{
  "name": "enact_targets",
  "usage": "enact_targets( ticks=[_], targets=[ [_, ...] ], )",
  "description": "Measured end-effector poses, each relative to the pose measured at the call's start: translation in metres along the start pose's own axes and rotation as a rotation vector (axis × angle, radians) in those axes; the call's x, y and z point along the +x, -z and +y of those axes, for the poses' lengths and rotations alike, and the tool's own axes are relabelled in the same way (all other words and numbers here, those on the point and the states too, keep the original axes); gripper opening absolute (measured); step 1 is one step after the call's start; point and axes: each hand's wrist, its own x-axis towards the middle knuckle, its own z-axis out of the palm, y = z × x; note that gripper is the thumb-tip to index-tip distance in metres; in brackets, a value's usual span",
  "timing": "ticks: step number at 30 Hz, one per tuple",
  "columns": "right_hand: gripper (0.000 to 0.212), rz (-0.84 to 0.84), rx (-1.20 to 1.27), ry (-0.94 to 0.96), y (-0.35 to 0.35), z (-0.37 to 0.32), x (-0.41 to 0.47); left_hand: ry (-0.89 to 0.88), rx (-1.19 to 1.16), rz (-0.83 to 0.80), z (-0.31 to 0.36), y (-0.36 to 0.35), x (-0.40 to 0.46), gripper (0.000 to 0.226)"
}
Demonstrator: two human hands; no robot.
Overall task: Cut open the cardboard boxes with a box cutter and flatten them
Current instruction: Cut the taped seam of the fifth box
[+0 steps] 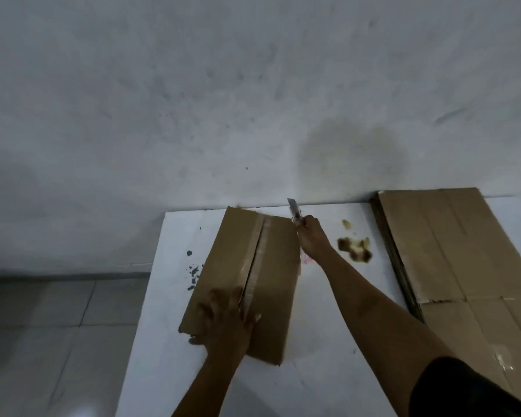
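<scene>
A brown cardboard box [223, 260] lies on a white table [328, 296], with clear tape along its middle seam. The seam looks split open along its length. My left hand [226, 320] presses flat on the box's near end, fingers spread beside the seam. My right hand [312, 236] is at the box's far right corner, closed on a box cutter [294, 210] whose blade points up and away toward the wall.
A stack of flattened cardboard [463, 266] lies on the table's right side. Brown stains [355, 245] mark the table between box and stack, and dark specks [193, 270] lie left of the box. A grey wall [253, 100] stands behind; tiled floor [57, 341] lies left.
</scene>
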Motion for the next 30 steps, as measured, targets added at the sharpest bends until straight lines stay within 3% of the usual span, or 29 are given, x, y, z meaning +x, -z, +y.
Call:
enact_targets(
  ticks=[3, 7, 11, 15, 20, 24, 30],
  targets=[
    [0.025, -0.064, -0.092, 0.066, 0.002, 0.002, 0.012, -0.030, -0.021, -0.015, -0.007, 0.004, 0.010, 0.080],
    [0.022, 0.002, -0.164, 0.050, 0.009, 0.022, 0.008, -0.087, -0.065, -0.040, -0.029, 0.011, 0.023, 0.080],
    [0.025, 0.094, -0.161, 0.023, 0.017, 0.052, -0.019, -0.155, 0.147, -0.035, -0.033, 0.023, 0.039, 0.082],
    [0.028, 0.201, -0.108, -0.072, 0.019, 0.077, -0.055, -0.097, 0.117, 0.042, 0.010, 0.028, 0.028, 0.056],
    [0.029, 0.246, 0.019, -0.150, 0.014, 0.100, -0.102, -0.128, 0.082, 0.009, 0.060, 0.010, 0.007, 0.080],
    [0.026, 0.175, 0.148, -0.232, 0.012, 0.107, -0.137, -0.255, 0.135, 0.001, 0.083, -0.006, 0.009, 0.079],
    [0.024, -0.095, 0.541, -0.370, -0.006, 0.102, -0.169, -0.399, 0.063, -0.014, 0.093, -0.017, 0.000, 0.062]
  ],
)
